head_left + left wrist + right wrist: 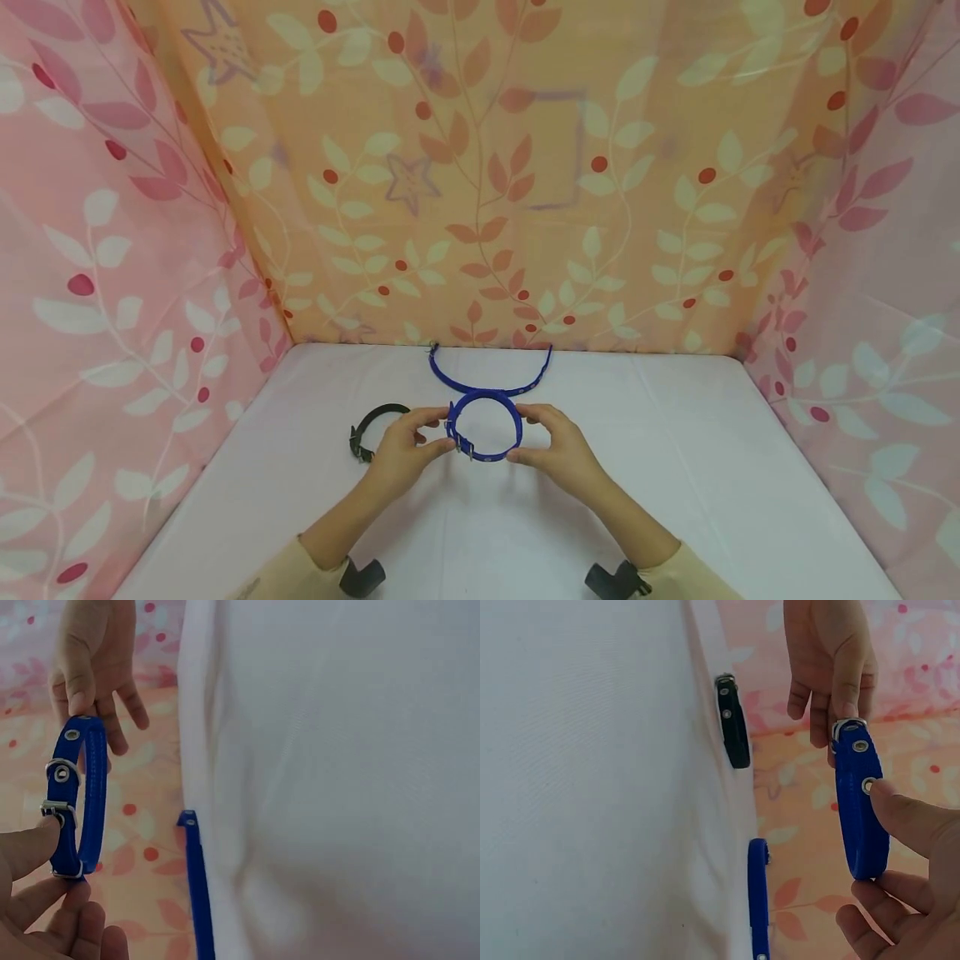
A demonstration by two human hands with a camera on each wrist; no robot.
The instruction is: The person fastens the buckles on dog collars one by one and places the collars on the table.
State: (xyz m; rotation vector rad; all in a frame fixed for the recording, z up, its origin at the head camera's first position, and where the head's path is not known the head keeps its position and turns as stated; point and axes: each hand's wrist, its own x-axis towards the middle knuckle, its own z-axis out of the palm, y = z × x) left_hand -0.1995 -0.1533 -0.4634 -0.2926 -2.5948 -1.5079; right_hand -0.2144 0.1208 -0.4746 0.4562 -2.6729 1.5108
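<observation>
Both hands hold up a blue collar (480, 395) buckled into a ring, a little above the white table (675, 467). My left hand (446, 429) pinches its buckle side between thumb and fingers; the silver buckle (57, 810) sits by the thumb. My right hand (521, 433) pinches the opposite side, thumb on the eyelet strap (862, 802). A second blue collar (534, 379) lies unbuckled in a U on the table just behind the ring. A black collar (375, 412) lies curled to the left of my left hand.
Leaf-patterned cloth walls (480, 192) close in the table at the back and both sides. The open blue collar (757, 900) and the black collar (733, 731) lie near the back edge.
</observation>
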